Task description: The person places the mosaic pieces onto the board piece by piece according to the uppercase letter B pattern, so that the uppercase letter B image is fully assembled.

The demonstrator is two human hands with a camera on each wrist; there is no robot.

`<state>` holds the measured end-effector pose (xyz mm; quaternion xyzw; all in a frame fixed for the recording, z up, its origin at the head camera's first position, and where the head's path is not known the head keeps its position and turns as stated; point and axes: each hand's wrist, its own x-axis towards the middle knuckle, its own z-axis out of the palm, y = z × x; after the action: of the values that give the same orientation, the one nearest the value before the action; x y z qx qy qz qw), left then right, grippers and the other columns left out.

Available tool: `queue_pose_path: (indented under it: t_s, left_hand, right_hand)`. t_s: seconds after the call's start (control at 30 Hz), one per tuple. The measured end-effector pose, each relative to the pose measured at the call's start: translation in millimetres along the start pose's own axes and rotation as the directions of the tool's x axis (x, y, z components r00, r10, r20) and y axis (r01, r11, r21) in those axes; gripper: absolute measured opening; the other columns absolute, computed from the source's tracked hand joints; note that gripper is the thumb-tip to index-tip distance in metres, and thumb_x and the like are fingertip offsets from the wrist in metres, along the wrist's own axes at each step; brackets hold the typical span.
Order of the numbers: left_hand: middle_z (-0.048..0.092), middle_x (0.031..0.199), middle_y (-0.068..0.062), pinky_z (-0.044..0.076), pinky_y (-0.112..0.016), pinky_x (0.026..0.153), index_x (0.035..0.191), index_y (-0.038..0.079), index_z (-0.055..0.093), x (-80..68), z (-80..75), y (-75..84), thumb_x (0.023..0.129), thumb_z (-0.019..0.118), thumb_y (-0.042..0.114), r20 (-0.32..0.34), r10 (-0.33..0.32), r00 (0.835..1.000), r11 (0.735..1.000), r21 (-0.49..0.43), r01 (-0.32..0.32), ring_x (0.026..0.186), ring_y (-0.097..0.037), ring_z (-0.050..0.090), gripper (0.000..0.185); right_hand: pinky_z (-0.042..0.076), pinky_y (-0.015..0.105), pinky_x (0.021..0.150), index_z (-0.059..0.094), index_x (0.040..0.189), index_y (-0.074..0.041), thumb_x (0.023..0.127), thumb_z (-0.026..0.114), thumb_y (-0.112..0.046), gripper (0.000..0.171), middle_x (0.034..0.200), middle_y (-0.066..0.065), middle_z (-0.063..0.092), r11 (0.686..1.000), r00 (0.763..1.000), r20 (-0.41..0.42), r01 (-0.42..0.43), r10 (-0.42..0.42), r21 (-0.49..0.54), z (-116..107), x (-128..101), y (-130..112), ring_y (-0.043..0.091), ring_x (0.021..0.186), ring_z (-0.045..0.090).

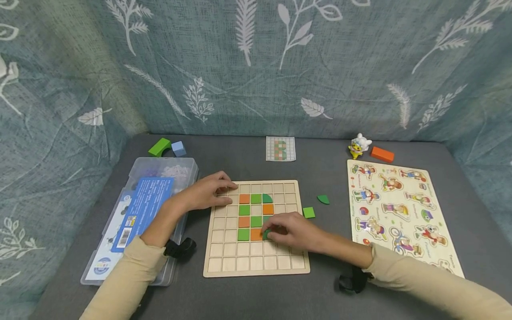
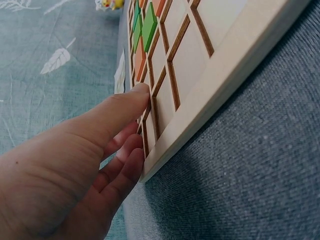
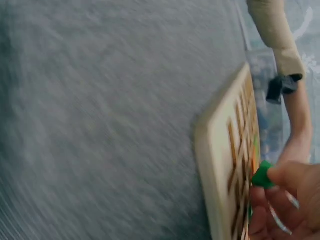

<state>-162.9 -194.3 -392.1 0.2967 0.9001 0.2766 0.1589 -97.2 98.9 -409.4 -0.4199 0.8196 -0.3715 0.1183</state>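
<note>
A wooden grid board (image 1: 256, 264) lies on the grey table, with orange and green tiles (image 1: 250, 210) set in its middle cells. My right hand (image 1: 286, 230) pinches a dark green curved tile (image 1: 266, 234) just over a cell right of the lowest orange square; in the right wrist view the green tile (image 3: 262, 175) sits at my fingertips against the board (image 3: 215, 150). My left hand (image 1: 210, 192) rests with straight fingers on the board's top left corner; the left wrist view shows the fingertips (image 2: 137, 95) touching the board's edge (image 2: 200, 115).
Loose green pieces, a square (image 1: 308, 212) and a quarter round (image 1: 323, 199), lie right of the board. A pattern card (image 1: 281, 148) lies behind it. A clear plastic box (image 1: 138, 213) stands left, a character peg puzzle (image 1: 400, 211) right. Blocks (image 1: 167, 147), a toy (image 1: 358, 145) and an orange block (image 1: 382, 154) sit at the back.
</note>
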Motion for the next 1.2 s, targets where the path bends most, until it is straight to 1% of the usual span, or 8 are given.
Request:
queue_pose_path:
  t_s: [0.27,0.47,0.57,0.73,0.9,1.0,1.07,1.2]
  left_hand:
    - [0.056,0.114,-0.010,0.050,-0.042,0.091,0.128,0.004,0.063,0.8,-0.4,0.8,0.091,0.069,0.019,0.001,-0.008,1.000,1.000,0.008,0.008,0.103,-0.023,0.059,0.040]
    - [0.055,0.115,-0.011,0.050,-0.042,0.092,0.129,0.003,0.062,0.6,-1.0,3.1,0.091,0.068,0.019,0.012,-0.011,1.000,1.000,0.014,0.011,0.103,-0.024,0.059,0.041]
    - [0.055,0.115,-0.011,0.050,-0.042,0.092,0.129,0.003,0.062,0.2,-1.5,3.6,0.092,0.068,0.019,0.018,-0.014,1.000,1.000,0.013,0.013,0.104,-0.024,0.059,0.041]
    - [0.055,0.114,-0.010,0.050,-0.042,0.092,0.129,0.003,0.062,-0.5,-1.9,3.0,0.092,0.067,0.019,0.018,-0.008,1.000,1.000,0.004,0.008,0.104,-0.024,0.059,0.040]
    - [0.054,0.114,-0.010,0.050,-0.041,0.093,0.129,0.003,0.062,-0.5,-1.5,2.9,0.092,0.067,0.019,0.023,-0.009,1.000,1.000,-0.007,0.009,0.104,-0.024,0.059,0.041]
    - [0.055,0.114,-0.010,0.049,-0.041,0.092,0.129,0.003,0.062,-0.1,-1.3,2.9,0.092,0.068,0.019,0.021,-0.013,1.000,1.000,-0.004,0.013,0.104,-0.024,0.059,0.041]
    - [0.055,0.114,-0.010,0.049,-0.041,0.092,0.129,0.004,0.062,0.2,-1.4,2.7,0.092,0.068,0.019,0.018,-0.014,1.000,1.000,0.000,0.014,0.104,-0.023,0.058,0.041]
    - [0.055,0.114,-0.010,0.049,-0.041,0.092,0.130,0.004,0.062,0.3,-1.8,2.2,0.092,0.068,0.019,0.020,-0.013,1.000,1.000,-0.001,0.013,0.104,-0.023,0.058,0.041]
  right_hand:
    - [0.042,0.014,0.064,0.075,0.106,-0.013,0.089,0.070,-0.013,0.017,0.094,-0.002,0.063,0.989,0.998,-0.064,-0.001,-0.009,-0.149,6.3,-2.4,-5.0,0.001,0.072,0.047]
    - [0.040,0.012,0.062,0.074,0.111,-0.009,0.087,0.072,-0.013,0.024,0.092,-0.001,0.059,0.960,0.999,-0.037,0.027,-0.038,-0.279,7.6,-3.9,-8.8,0.002,0.071,0.045]
    - [0.041,0.012,0.063,0.072,0.113,-0.008,0.088,0.072,-0.014,0.026,0.092,-0.001,0.059,0.952,0.998,-0.035,0.035,-0.048,-0.303,10.0,-4.6,-8.8,0.002,0.070,0.045]
    - [0.048,0.017,0.069,0.068,0.106,-0.012,0.088,0.072,-0.014,0.019,0.093,-0.002,0.062,0.931,0.992,-0.071,0.074,-0.106,-0.356,12.4,-4.8,-9.4,0.005,0.075,0.052]
    - [0.051,0.018,0.071,0.072,0.090,-0.012,0.086,0.074,-0.013,0.005,0.092,-0.002,0.062,0.893,0.977,-0.093,0.132,-0.189,-0.431,13.1,-7.1,-8.4,0.007,0.080,0.059]
    - [0.051,0.018,0.071,0.075,0.089,-0.013,0.084,0.076,-0.016,0.005,0.094,-0.002,0.063,0.873,0.977,-0.084,0.136,-0.198,-0.469,11.4,-10.4,-7.3,0.009,0.084,0.060]
    - [0.051,0.018,0.072,0.076,0.095,-0.015,0.084,0.077,-0.020,0.012,0.099,-0.002,0.064,0.876,0.981,-0.071,0.126,-0.179,-0.465,8.4,-13.9,-6.7,0.010,0.088,0.059]
    - [0.052,0.024,0.075,0.074,0.109,-0.016,0.087,0.074,-0.027,0.025,0.110,-0.002,0.065,0.910,0.989,-0.081,0.082,-0.125,-0.406,-3.7,-26.2,-2.3,0.011,0.097,0.059]
